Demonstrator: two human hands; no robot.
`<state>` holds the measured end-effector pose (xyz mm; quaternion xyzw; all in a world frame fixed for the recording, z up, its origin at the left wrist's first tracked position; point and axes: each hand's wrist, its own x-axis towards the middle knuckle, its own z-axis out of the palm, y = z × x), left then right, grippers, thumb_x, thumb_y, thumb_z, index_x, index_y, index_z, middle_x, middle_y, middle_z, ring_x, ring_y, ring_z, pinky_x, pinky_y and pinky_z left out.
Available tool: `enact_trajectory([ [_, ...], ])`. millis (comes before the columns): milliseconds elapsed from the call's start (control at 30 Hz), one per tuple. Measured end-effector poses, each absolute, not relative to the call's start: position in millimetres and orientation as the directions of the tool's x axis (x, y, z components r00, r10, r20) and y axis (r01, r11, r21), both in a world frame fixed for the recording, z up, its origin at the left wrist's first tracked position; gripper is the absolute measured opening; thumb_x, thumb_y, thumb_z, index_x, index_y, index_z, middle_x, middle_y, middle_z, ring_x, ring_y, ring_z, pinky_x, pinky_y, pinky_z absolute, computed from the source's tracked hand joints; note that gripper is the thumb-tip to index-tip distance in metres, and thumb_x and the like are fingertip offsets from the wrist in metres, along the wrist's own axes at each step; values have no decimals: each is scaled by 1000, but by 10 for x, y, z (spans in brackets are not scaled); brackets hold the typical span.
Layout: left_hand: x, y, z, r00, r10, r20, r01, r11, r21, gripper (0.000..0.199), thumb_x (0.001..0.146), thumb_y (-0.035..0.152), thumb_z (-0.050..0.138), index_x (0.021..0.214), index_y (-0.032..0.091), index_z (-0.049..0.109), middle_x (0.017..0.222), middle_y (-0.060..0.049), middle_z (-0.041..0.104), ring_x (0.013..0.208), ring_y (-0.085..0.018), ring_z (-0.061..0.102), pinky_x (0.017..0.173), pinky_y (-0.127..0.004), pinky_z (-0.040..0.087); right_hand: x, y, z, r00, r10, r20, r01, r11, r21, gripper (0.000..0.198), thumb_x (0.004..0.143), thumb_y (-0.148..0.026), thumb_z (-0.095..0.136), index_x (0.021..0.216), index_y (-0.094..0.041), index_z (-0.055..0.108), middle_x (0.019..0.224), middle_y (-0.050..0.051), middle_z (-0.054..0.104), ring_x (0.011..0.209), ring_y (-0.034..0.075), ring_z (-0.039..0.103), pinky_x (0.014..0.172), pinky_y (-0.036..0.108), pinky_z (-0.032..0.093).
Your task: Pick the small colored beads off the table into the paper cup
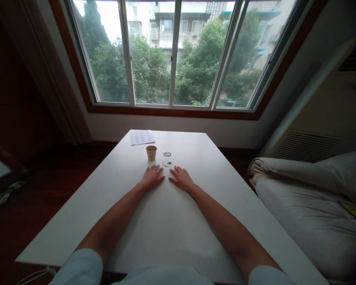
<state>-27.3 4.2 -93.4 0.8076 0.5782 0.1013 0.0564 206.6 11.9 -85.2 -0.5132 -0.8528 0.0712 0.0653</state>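
Observation:
My left hand (152, 177) lies palm down on the white table (172, 233), fingers spread, holding nothing. Just beyond its fingertips stands an upright brown paper cup (151, 153); a small gap seems to separate them. Beside it, my right hand (181, 177) also rests flat on the tabletop with its fingers apart and nothing in them. Past the fingertips of both hands, a round cable-hole cover (167, 163) is set into the table, with a cable hole (167, 154) showing behind it.
Printed sheets of paper (142, 137) lie at the table's far left corner. A window (172, 59) is behind the table. To the right is a bed or couch with a pale cover (302, 209). Coiled cables (7, 194) lie on the floor at the left.

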Motion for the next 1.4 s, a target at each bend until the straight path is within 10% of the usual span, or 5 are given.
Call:
enact_trajectory([
  [1400, -269, 30, -905, 308, 944, 115, 918, -327, 225, 60, 96, 58, 42, 149, 30, 42, 162, -7, 33, 150, -30, 25, 123, -52, 17, 2090, 137, -880, -463, 884, 71, 862, 467, -198, 64, 98, -63, 40, 153, -29, 41, 165, 8, 26, 152, 28, 20, 122, 48, 13],
])
